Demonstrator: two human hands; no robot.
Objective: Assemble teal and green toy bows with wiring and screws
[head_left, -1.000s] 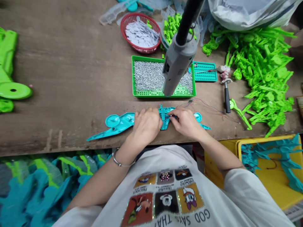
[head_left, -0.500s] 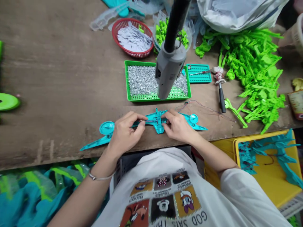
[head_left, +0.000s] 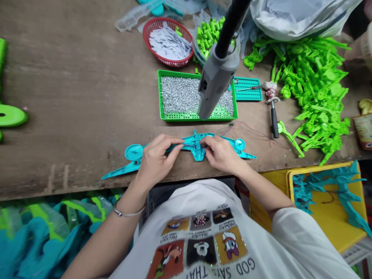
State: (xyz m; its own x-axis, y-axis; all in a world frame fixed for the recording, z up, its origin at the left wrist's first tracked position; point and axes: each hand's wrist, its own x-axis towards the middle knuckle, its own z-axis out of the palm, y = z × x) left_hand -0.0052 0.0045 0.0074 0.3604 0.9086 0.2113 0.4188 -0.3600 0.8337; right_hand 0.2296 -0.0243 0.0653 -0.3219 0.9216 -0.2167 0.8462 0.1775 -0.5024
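Note:
A long teal wing-shaped plastic part (head_left: 199, 155) lies on the table's front edge, its ribbed inner side up. Round cups sit towards both its ends. My left hand (head_left: 158, 155) is closed over the left half, thumb and index finger pinching thin dark wires (head_left: 188, 144) that run towards the middle of the part. At the centre block, my right hand (head_left: 219, 153) has its fingers bent and pressed together; what lies between its fingertips is hidden. Thin red and blue wires (head_left: 255, 133) trail over the table to the right.
A green tray (head_left: 197, 117) of small metal screws stands behind the part, under a grey hanging tool (head_left: 216, 77). Beyond are a red basket (head_left: 148, 42) and a tub of green pieces. Rightward lie a black-handled tool (head_left: 274, 122), a green parts heap (head_left: 319, 93) and a yellow bin (head_left: 270, 190).
The view has shifted slightly. My left fingers have risen a little, and the wires between them and the centre block show more clearly. My right hand stays at the centre block.

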